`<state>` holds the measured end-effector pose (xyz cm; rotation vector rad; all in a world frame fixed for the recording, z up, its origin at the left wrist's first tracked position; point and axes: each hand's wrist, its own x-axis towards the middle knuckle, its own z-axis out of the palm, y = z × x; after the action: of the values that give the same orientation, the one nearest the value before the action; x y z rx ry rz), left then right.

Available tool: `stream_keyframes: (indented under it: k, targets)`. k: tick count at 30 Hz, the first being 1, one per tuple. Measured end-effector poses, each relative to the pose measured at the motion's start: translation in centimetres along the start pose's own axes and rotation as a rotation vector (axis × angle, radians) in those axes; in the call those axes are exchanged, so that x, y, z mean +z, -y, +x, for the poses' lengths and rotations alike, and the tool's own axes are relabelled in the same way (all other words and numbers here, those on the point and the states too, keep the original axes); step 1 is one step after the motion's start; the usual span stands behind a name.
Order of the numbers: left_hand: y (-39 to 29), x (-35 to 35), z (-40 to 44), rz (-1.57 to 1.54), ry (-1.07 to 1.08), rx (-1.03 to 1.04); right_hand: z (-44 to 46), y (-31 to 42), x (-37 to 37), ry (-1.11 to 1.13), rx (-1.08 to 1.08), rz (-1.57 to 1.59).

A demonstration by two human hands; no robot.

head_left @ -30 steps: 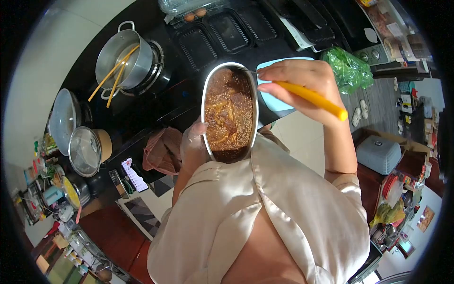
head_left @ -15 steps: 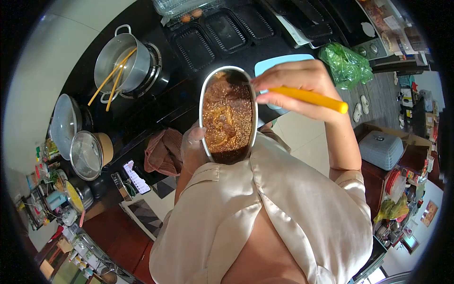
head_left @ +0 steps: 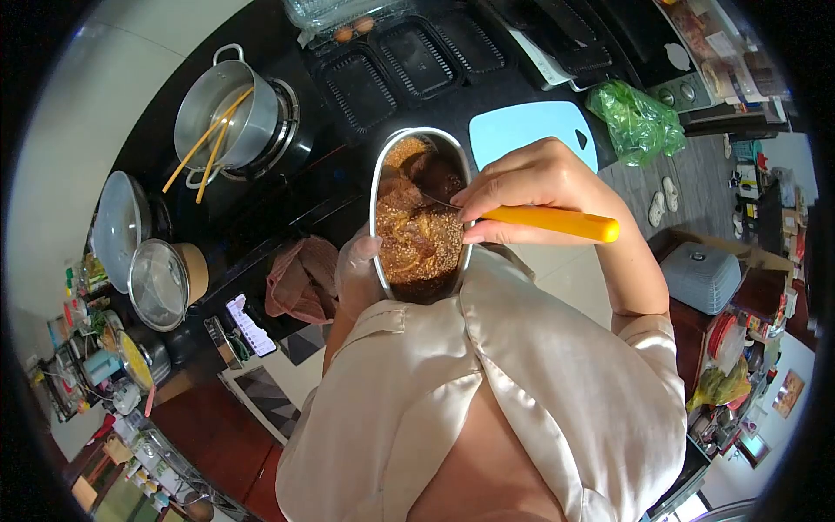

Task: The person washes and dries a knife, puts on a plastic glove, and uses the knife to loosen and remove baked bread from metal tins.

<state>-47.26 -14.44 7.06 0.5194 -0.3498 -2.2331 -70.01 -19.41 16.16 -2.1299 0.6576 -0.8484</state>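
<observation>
A metal-rimmed bowl (head_left: 375, 204) stands tilted close to my body. Inside it is dark brown sauce (head_left: 416, 228) thick with sesame seeds and some pale strips. My left hand (head_left: 355, 270), in a clear plastic glove, grips the bowl's left side, its thumb at the rim. My right hand (head_left: 532, 193) is closed round a utensil with a yellow handle (head_left: 561, 222). The utensil's thin metal shaft runs over the right rim into the sauce, and its head is not clearly visible there.
A light blue cutting board (head_left: 522, 130) lies beyond my right hand, beside a green plastic bag (head_left: 637, 122). Black plastic trays (head_left: 416, 56) sit at the back. On the left are a pot (head_left: 196, 117) with chopsticks on a stove, a strainer (head_left: 156, 283), a brown cloth (head_left: 300, 278) and a phone (head_left: 250, 326).
My right hand has moved down and towards me, bringing the utensil lower over the bowl. The sauce has been pushed about, and more of the cutting board shows.
</observation>
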Motion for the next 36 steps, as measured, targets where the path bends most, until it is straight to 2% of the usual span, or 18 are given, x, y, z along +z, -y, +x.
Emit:
stream_keyframes:
  k: [3, 8, 10, 12, 13, 14, 16, 18, 20, 22, 26, 28, 30, 32, 33, 34, 35, 36]
  targets:
    - [0.4, -0.9, 0.4, -0.029, 0.009, -0.014, -0.2, 0.0, -0.2, 0.046, 0.067, 0.038]
    - [0.9, -4.0, 2.9, -0.088, 0.086, -0.019, -0.1, -1.2, -1.9, -0.341, 0.027, -0.199]
    - [0.2, -4.2, 3.6, -0.097, 0.087, 0.024, -1.2, -1.9, -1.7, -0.653, 0.295, 0.181]
    - [-0.3, -3.1, 3.2, -0.086, -0.096, 0.241, -1.8, -3.9, -1.1, -0.748, 0.417, 0.272]
    - [-0.8, -2.4, 3.1, 0.136, -0.219, 0.322, -2.7, -5.8, -0.4, -0.838, 0.515, 0.184]
    - [-1.1, -2.6, 3.2, 0.134, -0.214, 0.321, -3.9, -7.7, 0.4, -0.923, 0.612, 0.092]
    - [-1.5, -3.2, 3.3, 0.206, -0.252, 0.423, -7.0, -11.4, 3.0, -0.98, 0.597, -0.27]
    - [-1.7, -3.5, 3.3, 0.293, -0.28, 0.479, -10.8, -15.6, 4.7, -0.835, 0.558, -0.786]
    - [-1.8, -3.6, 3.4, 0.408, -0.303, 0.53, -13.1, -17.5, 5.8, -0.748, 0.417, -0.888]
    - [-1.4, -3.4, 3.2, 0.587, -0.315, 0.586, -14.6, -18.1, 7.1, -0.62, 0.503, -0.858]
    - [-0.7, -3.5, 2.9, 1.046, -0.262, 0.736, -16.0, -18.6, 8.4, -0.424, 0.473, -0.952]
    - [-0.7, -3.4, 3.4, 1.04, -0.269, 0.735, -15.8, -17.8, 8.2, -0.302, 0.568, -0.986]
    - [-0.6, -2.0, 3.9, 0.803, -0.314, 0.676, -15.1, -16.7, 8.0, -0.279, 0.576, -0.994]
    - [-0.6, 0.3, 4.5, 0.494, -0.369, 0.644, -13.5, -15.8, 8.6, -0.54, 0.574, -0.65]
    - [-0.4, -0.1, 5.1, 0.456, -0.368, 0.63, -12.4, -15.4, 9.9, -0.685, 0.612, -0.304]
    - [-0.3, -0.6, 5.7, 0.418, -0.368, 0.611, -10.5, -14.0, 10.6, -0.691, 0.735, 0.221]
    - [-0.6, -1.5, 6.5, 0.154, -0.247, 0.534, -9.1, -13.1, 11.2, -0.599, 0.745, 0.783]
    - [-0.4, -2.6, 7.0, 0.158, -0.243, 0.533, -7.6, -11.9, 11.6, -0.497, 0.675, 1.09]
